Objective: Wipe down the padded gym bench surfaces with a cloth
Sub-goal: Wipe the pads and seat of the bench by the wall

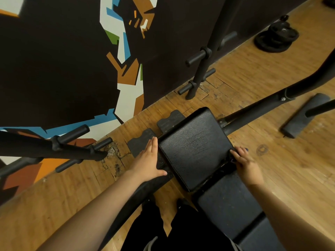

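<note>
While the black seat pad (194, 149) is being worked on, the left hand (147, 160) is laid flat along its left edge, fingers straight and pressed together with the thumb stuck out, so the pad is steadied rather than gripped. The right hand (246, 164) is curled at the pad's right edge, fingers bunched around something dark with a hint of blue that is probably the cloth, though it can't be told for sure. The side and the gap toward the longer back pad (230, 205) seem to be the step in hand; overlapping passes along the seam are best made, with the pad kept braced. No brand, label or writing can be read anywhere, only a colourful wall mural (125, 51).
</note>
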Motion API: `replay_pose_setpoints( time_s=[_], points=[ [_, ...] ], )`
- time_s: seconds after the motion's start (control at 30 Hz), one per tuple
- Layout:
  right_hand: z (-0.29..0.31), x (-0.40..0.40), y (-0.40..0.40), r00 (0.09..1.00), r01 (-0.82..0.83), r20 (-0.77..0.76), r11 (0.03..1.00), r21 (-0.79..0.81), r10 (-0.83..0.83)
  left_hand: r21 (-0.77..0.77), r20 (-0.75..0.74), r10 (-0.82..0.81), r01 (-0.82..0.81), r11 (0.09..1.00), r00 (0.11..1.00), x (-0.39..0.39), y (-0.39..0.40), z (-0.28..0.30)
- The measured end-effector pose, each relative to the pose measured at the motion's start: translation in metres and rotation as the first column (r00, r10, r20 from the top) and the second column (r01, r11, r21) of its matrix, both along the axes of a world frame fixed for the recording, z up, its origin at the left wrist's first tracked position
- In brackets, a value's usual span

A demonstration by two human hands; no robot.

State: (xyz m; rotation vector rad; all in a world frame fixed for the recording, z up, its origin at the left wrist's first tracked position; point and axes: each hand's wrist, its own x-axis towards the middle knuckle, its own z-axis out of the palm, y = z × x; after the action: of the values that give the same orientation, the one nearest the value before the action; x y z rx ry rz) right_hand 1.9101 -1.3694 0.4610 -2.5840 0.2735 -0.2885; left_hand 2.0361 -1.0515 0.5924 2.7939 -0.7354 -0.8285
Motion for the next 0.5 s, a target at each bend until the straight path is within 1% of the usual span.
replay_pose_setpoints(
  time_s=[0.07,0.1,0.17,0.27,0.3,0.37,0.43,0.5],
  points=[
    [0.006,0.001,0.006,0.997,0.082,-0.004,0.997,-0.003,-0.082,0.005,-0.001,-0.004,0.004,1.000,1.000,0.001,-0.001,0.001],
    [0.012,0.003,0.016,0.995,0.089,0.034,0.996,0.015,-0.090,0.009,-0.002,-0.004,0.004,1.000,1.000,0.001,-0.001,0.001],
    [0.023,0.011,0.044,0.990,0.034,0.135,0.998,0.059,-0.041,0.017,-0.002,-0.006,0.006,1.000,1.000,0.001,0.000,0.000],
    [0.036,0.027,0.091,0.958,-0.185,0.238,0.979,0.088,0.160,0.018,0.012,-0.005,0.005,1.000,1.000,0.000,0.001,-0.002],
    [0.040,0.035,0.104,0.944,-0.234,0.256,0.969,0.078,0.207,0.016,0.017,-0.002,0.002,1.000,1.000,0.000,0.001,-0.002],
    [0.047,0.053,0.122,0.931,-0.279,0.261,0.959,0.057,0.255,0.013,0.026,0.004,-0.005,1.000,1.000,0.000,0.001,-0.003],
    [0.049,0.068,0.130,0.899,-0.367,0.254,0.930,-0.007,0.356,0.012,0.035,0.015,-0.015,1.000,0.999,-0.001,0.001,-0.003],
    [0.046,0.075,0.125,0.826,-0.511,0.217,0.853,-0.102,0.521,0.017,0.044,0.022,-0.022,1.000,0.999,-0.002,0.000,-0.003]
  ],
)
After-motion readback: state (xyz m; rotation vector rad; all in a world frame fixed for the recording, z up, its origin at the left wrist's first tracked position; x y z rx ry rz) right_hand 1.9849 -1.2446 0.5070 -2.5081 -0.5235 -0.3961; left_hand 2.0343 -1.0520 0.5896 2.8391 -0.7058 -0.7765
